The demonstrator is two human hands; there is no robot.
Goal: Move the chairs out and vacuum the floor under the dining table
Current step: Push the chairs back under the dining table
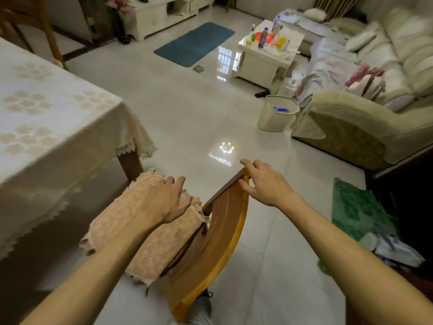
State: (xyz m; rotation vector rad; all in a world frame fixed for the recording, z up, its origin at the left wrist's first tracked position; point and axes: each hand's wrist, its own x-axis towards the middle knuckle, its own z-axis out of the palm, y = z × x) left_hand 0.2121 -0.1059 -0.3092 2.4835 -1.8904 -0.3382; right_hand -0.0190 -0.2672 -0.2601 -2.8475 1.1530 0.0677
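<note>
Forearms are being stretched forward from the bottom edge, and a grey shoe [201, 308] is being shown right under the chair's near end.

At the left, the table [46, 109] is being covered by a cream cloth whose lace hem [138, 148] is hanging near the chair. The left grip [168, 200] is being held over the pink cushion [145, 242] with fingers loosely bent and nothing being clasped; whether the fabric is being touched cannot be told. The chair [210, 249] is being seen just beside the table's corner leg [131, 163], apparently tilted, with its backrest toward the camera. The right grip [262, 184] is being closed on the far end of the top rail, fingers over it and thumb against the slats.

Since only one end of the rail is being grasped, the chair is probably being left free to swing. It could be dropped onto the shoe, or a leg could be scraped across the glossy floor [210, 113]. The loose cushion could be slid off, and the lace hem could be snagged and the cloth dragged.

Further right, a bin [276, 116] and a green mat [358, 207] are lying well apart, yet could be struck if the chair is being swung wide.
</note>
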